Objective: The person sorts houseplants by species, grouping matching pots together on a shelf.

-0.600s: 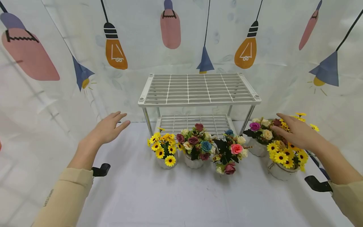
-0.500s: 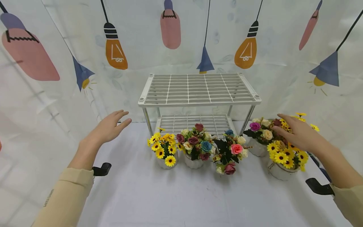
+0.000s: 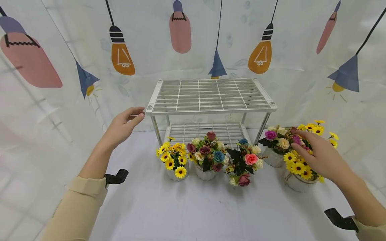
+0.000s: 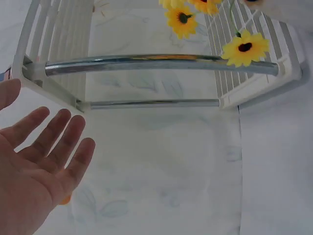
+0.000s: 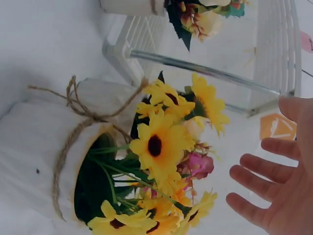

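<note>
My left hand [image 3: 122,125] is raised at the left front corner of a white two-tier wire rack [image 3: 211,110]. In the left wrist view its fingers [image 4: 73,129] are spread and slightly bent, just short of the rack, and hold nothing. On the right, my right hand [image 3: 321,155] hovers over a pot of yellow artificial sunflowers [image 3: 297,167], thumb and fingers apart. The right wrist view shows this white pot [image 5: 34,156] tied with twine, and the fingers [image 5: 254,178] clear of the blooms. Behind it stands a pot of purple and cream roses [image 3: 275,139].
In front of the rack's lower shelf stand a pot of yellow flowers [image 3: 170,159], a pot of mixed roses [image 3: 208,154] and a pot with a coral rose [image 3: 248,159]. A white cloth [image 3: 196,211] covers the table. A lamp-patterned curtain [image 3: 144,43] hangs behind.
My left hand has moved up and right to the rack's upper corner. The right hand has shifted slightly down over the sunflowers. The pots and rack stay in place.
</note>
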